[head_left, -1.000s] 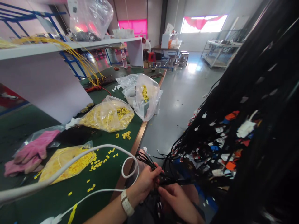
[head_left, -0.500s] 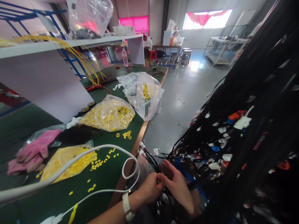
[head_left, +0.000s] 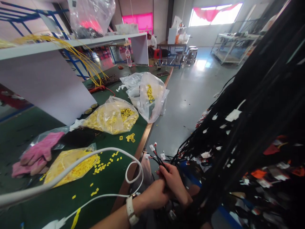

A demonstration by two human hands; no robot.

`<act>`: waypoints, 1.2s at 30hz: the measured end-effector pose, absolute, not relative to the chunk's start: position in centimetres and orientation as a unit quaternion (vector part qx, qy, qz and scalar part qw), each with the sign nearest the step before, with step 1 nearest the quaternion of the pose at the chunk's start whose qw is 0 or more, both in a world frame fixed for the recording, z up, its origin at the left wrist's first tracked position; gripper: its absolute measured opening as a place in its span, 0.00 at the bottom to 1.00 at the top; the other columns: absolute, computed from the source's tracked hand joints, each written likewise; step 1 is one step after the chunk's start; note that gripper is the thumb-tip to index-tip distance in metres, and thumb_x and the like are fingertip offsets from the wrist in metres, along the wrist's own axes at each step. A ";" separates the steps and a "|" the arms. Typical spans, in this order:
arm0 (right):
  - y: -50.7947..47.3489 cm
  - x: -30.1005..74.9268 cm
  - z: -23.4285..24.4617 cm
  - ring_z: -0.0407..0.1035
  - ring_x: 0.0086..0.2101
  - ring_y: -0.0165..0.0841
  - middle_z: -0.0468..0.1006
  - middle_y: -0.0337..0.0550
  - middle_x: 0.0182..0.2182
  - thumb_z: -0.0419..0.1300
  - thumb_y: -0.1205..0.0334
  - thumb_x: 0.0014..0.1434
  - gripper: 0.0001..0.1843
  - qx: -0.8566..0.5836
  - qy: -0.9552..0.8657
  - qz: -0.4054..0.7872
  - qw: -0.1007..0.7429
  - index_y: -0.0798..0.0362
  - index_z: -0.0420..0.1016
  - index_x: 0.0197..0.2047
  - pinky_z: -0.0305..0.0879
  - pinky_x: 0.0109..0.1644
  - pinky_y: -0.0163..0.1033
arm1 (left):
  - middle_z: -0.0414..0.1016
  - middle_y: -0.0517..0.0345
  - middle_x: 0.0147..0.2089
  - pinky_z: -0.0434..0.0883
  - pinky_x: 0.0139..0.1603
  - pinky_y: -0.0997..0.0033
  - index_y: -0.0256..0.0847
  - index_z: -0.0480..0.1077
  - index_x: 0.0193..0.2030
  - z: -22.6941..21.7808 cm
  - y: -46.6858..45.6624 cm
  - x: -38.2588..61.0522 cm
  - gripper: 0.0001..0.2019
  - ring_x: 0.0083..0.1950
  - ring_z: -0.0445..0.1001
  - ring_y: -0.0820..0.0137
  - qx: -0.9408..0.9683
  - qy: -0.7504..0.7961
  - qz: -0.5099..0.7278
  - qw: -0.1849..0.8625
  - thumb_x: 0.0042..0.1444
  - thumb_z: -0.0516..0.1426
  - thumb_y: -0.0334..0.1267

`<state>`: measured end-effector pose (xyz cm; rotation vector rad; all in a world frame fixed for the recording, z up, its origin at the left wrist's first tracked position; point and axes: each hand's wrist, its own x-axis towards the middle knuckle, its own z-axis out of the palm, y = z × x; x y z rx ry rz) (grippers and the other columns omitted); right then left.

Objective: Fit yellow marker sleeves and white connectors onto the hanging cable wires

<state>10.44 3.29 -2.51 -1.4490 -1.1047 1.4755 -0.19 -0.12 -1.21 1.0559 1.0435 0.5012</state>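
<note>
A small bunch of black cables (head_left: 160,160) with white plug connectors (head_left: 152,148) at the tips sticks up beside the table edge. My right hand (head_left: 175,181) grips this bunch just below the connectors, thumb and fingers pressed together. Crossing under it, my left hand (head_left: 156,193) is curled in a fist around the lower part of the cables; its fingertips are hidden. A pale watch (head_left: 130,208) is on my left wrist. More loose cable ends with white connectors hang beneath the hands. On the right hangs a thick mass of black cables (head_left: 228,117).
The green table (head_left: 109,197) holds bags of yellow pieces (head_left: 111,116), pink gloves (head_left: 39,156), scattered yellow bits (head_left: 102,167) and a looped white cord (head_left: 95,152). A white shelf (head_left: 59,82) stands over it. Far back, a person (head_left: 152,43) sits near stools.
My right hand has gone from loosely spread to closed around the cables near their connectors. The connector ends have shifted slightly right and fanned out. My left fist has moved little.
</note>
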 end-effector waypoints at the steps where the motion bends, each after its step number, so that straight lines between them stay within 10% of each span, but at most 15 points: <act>1: 3.4 10.4 -3.0 0.69 0.23 0.34 0.76 0.39 0.19 0.60 0.54 0.50 0.13 -0.575 -0.418 0.580 0.398 0.55 0.76 0.26 0.61 0.28 0.36 | 0.74 0.57 0.28 0.66 0.31 0.73 0.35 0.75 0.33 -1.0 -0.1 -0.3 0.08 0.31 0.68 0.68 0.505 0.461 0.202 0.701 0.44 0.61 0.34; 10: 4.3 12.8 -5.6 0.56 0.14 0.24 0.69 0.31 0.15 0.65 0.54 0.38 0.14 -0.606 -0.292 0.606 0.424 0.54 0.71 0.24 0.49 0.18 0.31 | 0.79 0.55 0.38 0.66 0.34 0.74 0.40 0.73 0.48 1.7 -0.5 -0.6 0.16 0.35 0.74 0.67 0.653 0.412 0.113 0.625 0.51 0.57 0.36; 16: 2.9 12.9 -4.2 0.45 0.13 0.22 0.53 0.22 0.11 0.67 0.47 0.41 0.19 -0.580 -0.245 0.630 0.455 0.54 0.70 0.27 0.40 0.17 0.30 | 0.78 0.52 0.37 0.66 0.35 0.73 0.36 0.75 0.43 1.0 -0.2 0.1 0.13 0.36 0.73 0.67 0.607 0.461 0.188 0.619 0.52 0.56 0.35; 22: 1.4 12.5 -2.5 0.52 0.16 0.23 0.62 0.28 0.14 0.71 0.46 0.38 0.22 -0.539 -0.243 0.647 0.482 0.55 0.70 0.24 0.48 0.19 0.30 | 0.75 0.54 0.32 0.65 0.33 0.73 0.33 0.72 0.35 0.8 1.0 0.2 0.08 0.31 0.70 0.72 0.440 0.503 0.315 0.673 0.50 0.58 0.35; 30: -0.9 13.0 -3.5 0.54 0.18 0.23 0.65 0.31 0.17 0.70 0.43 0.42 0.24 -0.463 -0.254 0.703 0.476 0.55 0.77 0.33 0.52 0.21 0.31 | 0.72 0.51 0.51 0.66 0.36 0.76 0.42 0.59 0.60 1.9 1.7 -0.8 0.36 0.45 0.72 0.69 0.246 0.463 0.451 0.722 0.45 0.66 0.43; 36: -0.9 12.9 -3.3 0.49 0.15 0.21 0.60 0.29 0.12 0.69 0.40 0.41 0.25 -0.518 -0.230 0.672 0.477 0.55 0.70 0.20 0.44 0.18 0.30 | 0.74 0.55 0.42 0.65 0.40 0.75 0.41 0.64 0.51 2.0 1.7 -0.9 0.20 0.41 0.72 0.72 0.284 0.478 0.490 0.672 0.54 0.61 0.44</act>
